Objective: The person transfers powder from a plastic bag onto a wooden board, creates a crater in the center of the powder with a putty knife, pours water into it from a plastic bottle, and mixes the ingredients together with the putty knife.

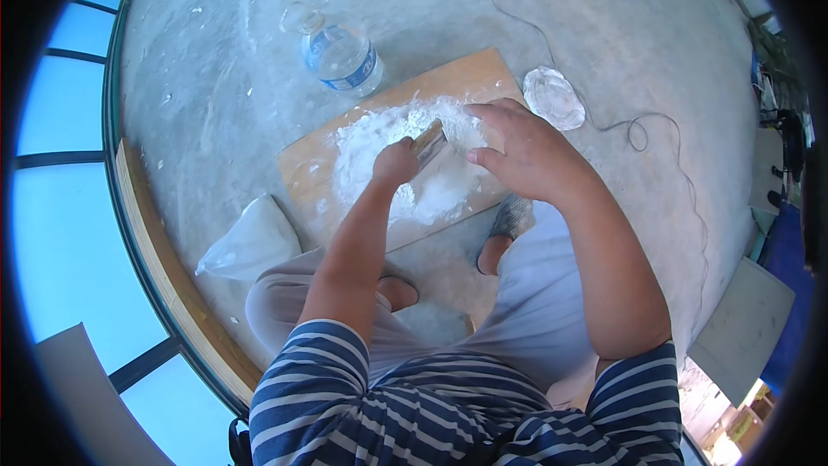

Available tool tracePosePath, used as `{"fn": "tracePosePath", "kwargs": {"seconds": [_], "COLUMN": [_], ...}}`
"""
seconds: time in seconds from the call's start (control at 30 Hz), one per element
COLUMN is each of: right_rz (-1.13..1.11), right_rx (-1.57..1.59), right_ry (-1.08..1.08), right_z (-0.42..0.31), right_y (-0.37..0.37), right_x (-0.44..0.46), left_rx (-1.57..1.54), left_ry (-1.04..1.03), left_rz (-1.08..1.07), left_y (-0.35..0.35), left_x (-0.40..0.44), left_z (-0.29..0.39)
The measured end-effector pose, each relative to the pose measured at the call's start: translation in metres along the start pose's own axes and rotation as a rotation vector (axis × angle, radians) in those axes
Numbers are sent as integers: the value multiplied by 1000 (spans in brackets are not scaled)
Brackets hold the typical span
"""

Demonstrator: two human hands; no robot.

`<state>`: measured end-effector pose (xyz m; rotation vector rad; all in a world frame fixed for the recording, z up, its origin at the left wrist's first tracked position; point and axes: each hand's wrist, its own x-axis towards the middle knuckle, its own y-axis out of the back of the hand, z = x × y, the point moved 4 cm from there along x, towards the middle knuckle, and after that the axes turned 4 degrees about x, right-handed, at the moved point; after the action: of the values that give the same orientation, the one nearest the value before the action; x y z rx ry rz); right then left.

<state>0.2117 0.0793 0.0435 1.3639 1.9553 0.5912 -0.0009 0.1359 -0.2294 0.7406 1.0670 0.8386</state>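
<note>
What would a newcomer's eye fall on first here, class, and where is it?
Bright white powder covers the middle of the board, where the left hand grips a flat tool. A clear, blue-labelled bottle stands on the floor beyond the board.

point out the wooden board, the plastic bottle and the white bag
Wooden board (479, 71): head view, bare surface near its far right corner.
Plastic bottle (343, 56): head view, middle of its body.
White bag (252, 242): head view, middle of its side.
</note>
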Motion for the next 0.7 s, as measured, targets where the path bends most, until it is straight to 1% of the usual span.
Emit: {"fn": "tracePosePath", "kwargs": {"seconds": [0.1, 0.2, 0.3, 0.33, 0.43, 0.53, 0.63, 0.7], "right_rz": [10, 10, 10, 13, 2, 19, 28, 27], "right_rx": [11, 37, 32, 22, 54, 44, 36, 26], "right_ry": [15, -6, -24, -28, -23, -47, -34, -15], "right_z": [-2, -6, -4, -3, -1, 4, 5, 4], "right_y": [-2, -1, -2, -2, 0, -3, -1, 0], "right_x": [-1, -2, -4, -4, -5, -4, -3, -4], "left_rx": [84, 270, 249, 243, 104, 46, -10, 10], "left_ry": [-102, -231, -244, -195, -2, 170, 280, 287], "left_rz": [28, -64, -53, -87, -45, -19, -16, -11], "left_y": [35, 30, 4, 1, -4, -8, -9, -4], "left_x": [-6, -6, 6, 10, 16, 18, 18, 14], "left_z": [16, 29, 24, 22, 8, -9, -28, -32]}}
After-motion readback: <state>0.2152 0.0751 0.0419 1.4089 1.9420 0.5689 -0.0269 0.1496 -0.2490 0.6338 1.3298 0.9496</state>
